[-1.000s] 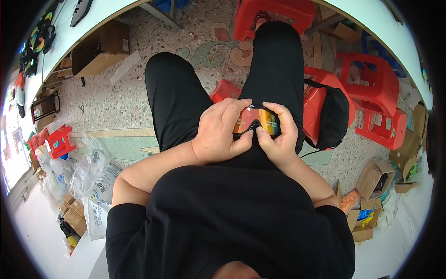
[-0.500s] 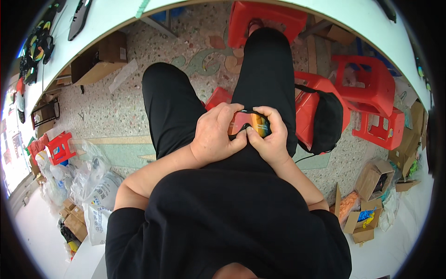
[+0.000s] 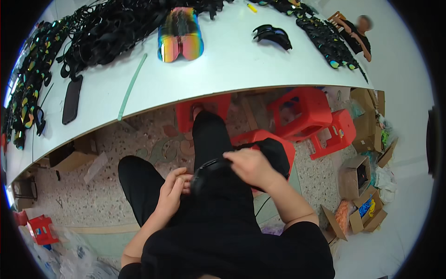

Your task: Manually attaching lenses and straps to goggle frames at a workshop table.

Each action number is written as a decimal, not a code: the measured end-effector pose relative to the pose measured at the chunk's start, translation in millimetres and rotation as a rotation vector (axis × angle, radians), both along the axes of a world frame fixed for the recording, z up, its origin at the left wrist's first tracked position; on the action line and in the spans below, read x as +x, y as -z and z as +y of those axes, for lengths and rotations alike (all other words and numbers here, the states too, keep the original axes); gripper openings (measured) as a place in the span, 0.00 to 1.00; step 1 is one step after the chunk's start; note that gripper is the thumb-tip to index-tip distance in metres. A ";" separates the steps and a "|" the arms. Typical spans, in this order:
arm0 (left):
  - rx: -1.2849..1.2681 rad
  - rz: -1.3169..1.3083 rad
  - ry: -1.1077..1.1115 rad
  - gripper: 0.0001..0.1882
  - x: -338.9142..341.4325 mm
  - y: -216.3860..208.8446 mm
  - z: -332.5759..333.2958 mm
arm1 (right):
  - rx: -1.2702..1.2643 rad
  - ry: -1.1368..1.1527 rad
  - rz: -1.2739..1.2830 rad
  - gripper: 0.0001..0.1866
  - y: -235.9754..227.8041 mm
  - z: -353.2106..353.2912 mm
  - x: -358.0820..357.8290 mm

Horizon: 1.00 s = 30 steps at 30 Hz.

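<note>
Goggles (image 3: 201,178) held above your lap (image 3: 216,209).
Your right hand (image 3: 253,168) pinches their right end; your left hand (image 3: 173,196), fingers loosely spread, is at the other end, contact too blurred to tell.

Goggles (image 3: 200,176) sit between left hand (image 3: 174,189) and right hand (image 3: 250,166).

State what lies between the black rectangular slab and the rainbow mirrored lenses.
In the head view, a thin green strip lies between the slab and the lenses.

Black top (image 3: 237,258), short black sleeves (image 3: 309,239), black trousers (image 3: 139,183), bare left grip (image 3: 172,191), bare right grip (image 3: 251,166)
</note>
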<state>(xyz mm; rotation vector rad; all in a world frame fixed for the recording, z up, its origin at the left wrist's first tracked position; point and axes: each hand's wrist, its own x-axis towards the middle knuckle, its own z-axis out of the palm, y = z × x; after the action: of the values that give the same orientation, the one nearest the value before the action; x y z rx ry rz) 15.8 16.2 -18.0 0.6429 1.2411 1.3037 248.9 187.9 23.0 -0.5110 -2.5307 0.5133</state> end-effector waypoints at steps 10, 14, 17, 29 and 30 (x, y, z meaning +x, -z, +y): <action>-0.123 0.022 -0.055 0.18 -5.0 18.0 6.3 | 0.386 0.858 0.238 0.14 -56.2 274.4 49.9; -0.161 0.056 -0.103 0.19 -5.3 16.7 10.0 | 0.324 1.083 0.010 0.14 -47.3 326.0 55.9; -0.250 0.049 -0.048 0.16 -4.3 16.3 11.7 | 0.285 1.176 -0.136 0.15 -53.2 331.6 38.7; -0.282 0.168 0.075 0.15 -9.0 24.2 13.6 | 0.696 0.835 0.268 0.28 -60.0 266.5 -57.7; -0.257 0.204 0.085 0.15 -8.2 24.4 13.9 | 0.590 0.621 0.286 0.24 -66.8 248.2 -83.9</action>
<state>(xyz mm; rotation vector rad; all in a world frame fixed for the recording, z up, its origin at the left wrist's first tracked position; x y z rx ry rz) 7.6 30.1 -42.4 0.6466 1.5015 1.0057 165.0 436.1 89.8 -0.8605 -1.9639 -0.3567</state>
